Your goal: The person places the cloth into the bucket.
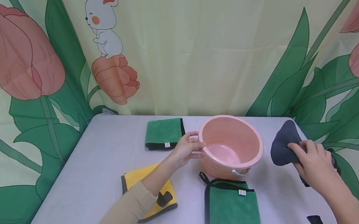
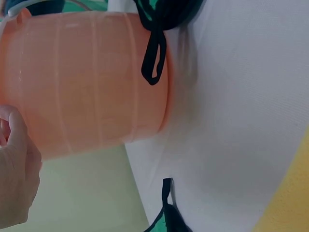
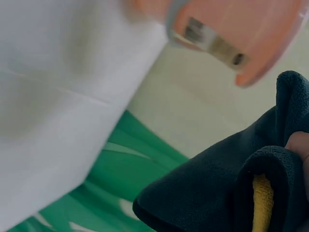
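My left hand (image 1: 188, 149) grips the left rim of a pink plastic bucket (image 1: 228, 136) that stands on the table, its inside bare. In the left wrist view the fingers (image 2: 17, 128) curl at the rim. To the right, my right hand (image 1: 314, 163) holds a dark grey-blue towel (image 1: 285, 144) between thumb and fingers, raised beside the bucket. A yellow face of this towel (image 3: 263, 200) peeks out of its fold in the right wrist view. Just in front of the bucket lies a folded green towel (image 1: 231, 205) with black edging and a hanging loop.
Another folded green towel (image 1: 163, 132) lies behind my left hand. Under the left forearm is a yellow towel (image 1: 146, 176) with dark edging. A small dark piece (image 1: 315, 220) shows at the table's right front edge. Behind the white table (image 1: 87, 174) hangs a printed curtain (image 1: 194, 55).
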`<action>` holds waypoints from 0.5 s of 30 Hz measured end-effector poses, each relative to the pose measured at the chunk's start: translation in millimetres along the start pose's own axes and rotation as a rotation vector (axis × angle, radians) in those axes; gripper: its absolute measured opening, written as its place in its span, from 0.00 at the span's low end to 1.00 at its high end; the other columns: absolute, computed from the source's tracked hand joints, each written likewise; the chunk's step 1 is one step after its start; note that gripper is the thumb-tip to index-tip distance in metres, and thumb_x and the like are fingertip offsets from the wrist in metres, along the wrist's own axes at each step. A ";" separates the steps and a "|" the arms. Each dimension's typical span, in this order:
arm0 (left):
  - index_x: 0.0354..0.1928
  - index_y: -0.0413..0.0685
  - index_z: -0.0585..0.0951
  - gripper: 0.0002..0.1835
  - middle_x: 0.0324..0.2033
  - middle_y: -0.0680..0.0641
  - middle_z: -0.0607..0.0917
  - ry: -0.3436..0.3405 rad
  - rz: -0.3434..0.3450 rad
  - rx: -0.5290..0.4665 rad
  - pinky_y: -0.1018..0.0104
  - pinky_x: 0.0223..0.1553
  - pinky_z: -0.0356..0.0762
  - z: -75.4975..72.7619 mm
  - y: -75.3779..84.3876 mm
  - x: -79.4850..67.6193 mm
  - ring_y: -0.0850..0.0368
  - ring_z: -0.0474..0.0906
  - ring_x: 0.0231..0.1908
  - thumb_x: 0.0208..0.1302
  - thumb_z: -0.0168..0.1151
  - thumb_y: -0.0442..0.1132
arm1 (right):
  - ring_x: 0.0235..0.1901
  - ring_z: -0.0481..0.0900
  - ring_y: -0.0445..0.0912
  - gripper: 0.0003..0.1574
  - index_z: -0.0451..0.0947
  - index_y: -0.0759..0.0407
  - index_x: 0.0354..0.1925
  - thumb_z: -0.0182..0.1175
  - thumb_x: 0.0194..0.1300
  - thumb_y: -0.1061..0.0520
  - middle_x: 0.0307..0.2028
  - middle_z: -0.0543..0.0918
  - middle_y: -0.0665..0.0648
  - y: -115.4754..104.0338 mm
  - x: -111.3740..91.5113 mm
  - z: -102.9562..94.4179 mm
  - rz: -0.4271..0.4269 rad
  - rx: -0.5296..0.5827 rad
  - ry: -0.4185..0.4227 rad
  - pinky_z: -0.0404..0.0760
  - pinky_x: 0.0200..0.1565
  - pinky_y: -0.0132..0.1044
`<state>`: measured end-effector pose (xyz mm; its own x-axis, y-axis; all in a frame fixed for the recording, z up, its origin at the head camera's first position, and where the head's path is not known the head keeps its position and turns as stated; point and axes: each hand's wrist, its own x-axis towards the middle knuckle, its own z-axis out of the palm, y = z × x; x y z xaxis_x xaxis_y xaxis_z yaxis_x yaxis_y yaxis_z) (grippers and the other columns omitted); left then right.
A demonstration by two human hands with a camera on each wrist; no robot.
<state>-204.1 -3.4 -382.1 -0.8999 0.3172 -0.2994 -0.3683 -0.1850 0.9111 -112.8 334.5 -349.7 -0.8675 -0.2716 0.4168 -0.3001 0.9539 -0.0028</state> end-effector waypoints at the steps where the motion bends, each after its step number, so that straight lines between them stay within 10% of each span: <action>1: 0.60 0.45 0.64 0.29 0.34 0.46 0.79 0.001 -0.001 0.001 0.62 0.33 0.82 -0.1 0.0 -0.1 0.57 0.79 0.28 0.57 0.61 0.29 | 0.40 0.62 0.70 0.36 0.66 0.60 0.47 0.67 0.37 0.71 0.40 0.65 0.74 -2.6 5.0 -4.4 -0.022 -0.002 0.006 0.60 0.36 0.68; 15: 0.60 0.45 0.64 0.28 0.29 0.48 0.78 -0.006 -0.002 0.018 0.63 0.33 0.82 -0.8 0.9 1.9 0.58 0.79 0.27 0.58 0.60 0.28 | 0.42 0.66 0.66 0.34 0.71 0.57 0.47 0.72 0.39 0.66 0.40 0.70 0.70 -53.0 68.1 -9.4 -0.292 -0.019 -0.042 0.66 0.41 0.65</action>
<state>-206.4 -3.6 -382.1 -0.8978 0.3231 -0.2992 -0.3655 -0.1679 0.9156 -152.2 266.6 -312.6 -0.7612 -0.5400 0.3591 -0.5324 0.8365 0.1294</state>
